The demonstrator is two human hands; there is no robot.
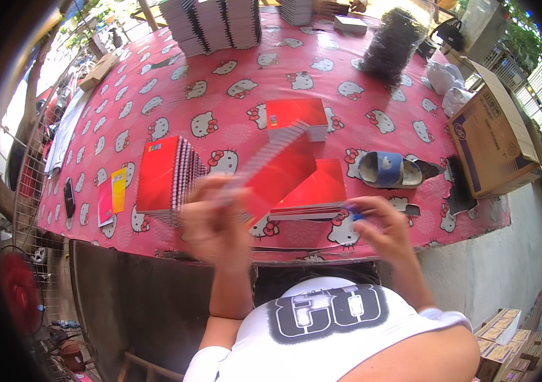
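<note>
My left hand [217,219] is closed on one corner of a red notebook [282,177], held tilted above the table; both are smeared by motion. Under the notebook's right side lies a stack of red-covered notebooks [323,184] near the table's front edge. My right hand [385,229] is just right of that stack, with thumb and fingers pinched on a small blue thing [355,211] whose kind I cannot make out. Left of my left hand stands a tall pile of red spiral notebooks [158,169]. Farther back sits another red stack [296,113].
A pink patterned cloth [233,121] covers the table. On the right are a blue slipper [389,169] and an open cardboard box [493,137]. At the back rise notebook piles [214,25] and a dark bundle [393,44]. A phone [69,197] and small booklets [118,190] lie left.
</note>
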